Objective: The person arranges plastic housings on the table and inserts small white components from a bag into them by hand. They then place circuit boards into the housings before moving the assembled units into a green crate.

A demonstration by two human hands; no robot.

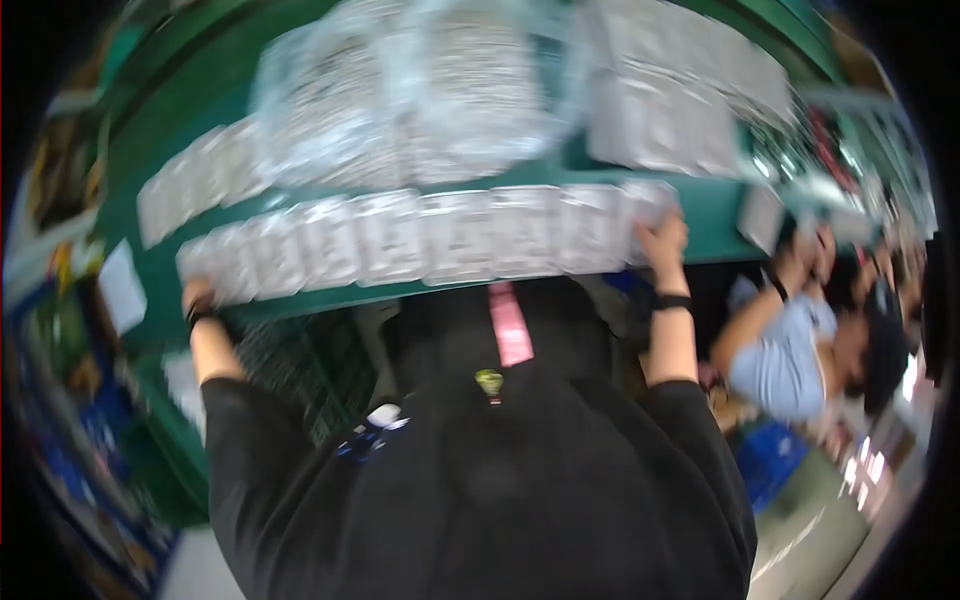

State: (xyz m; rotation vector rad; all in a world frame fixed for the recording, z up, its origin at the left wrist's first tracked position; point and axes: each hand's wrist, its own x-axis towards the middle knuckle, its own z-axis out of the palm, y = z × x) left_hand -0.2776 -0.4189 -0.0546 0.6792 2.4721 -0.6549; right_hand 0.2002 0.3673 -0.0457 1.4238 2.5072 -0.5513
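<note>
Since the row of pale, tray-like pieces [457, 237] spans the gap between both hands' fingers, I'd keep pressure light and even so nothing buckles. Left hand's [197, 293] at one end, right hand [663, 238] at the other, thumb apart from its fingers; too blurry to tell if either's pinching. Green table [712, 220] underneath, bagged stacks [470, 90] past the fingertips, co-worker [785, 360] beyond the right ones.

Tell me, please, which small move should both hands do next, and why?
Perhaps press gently inward: the left hand is at the left end of the front row of pale trays, the right hand at its right end, so this might keep the row together near the edge of the green table.
</note>
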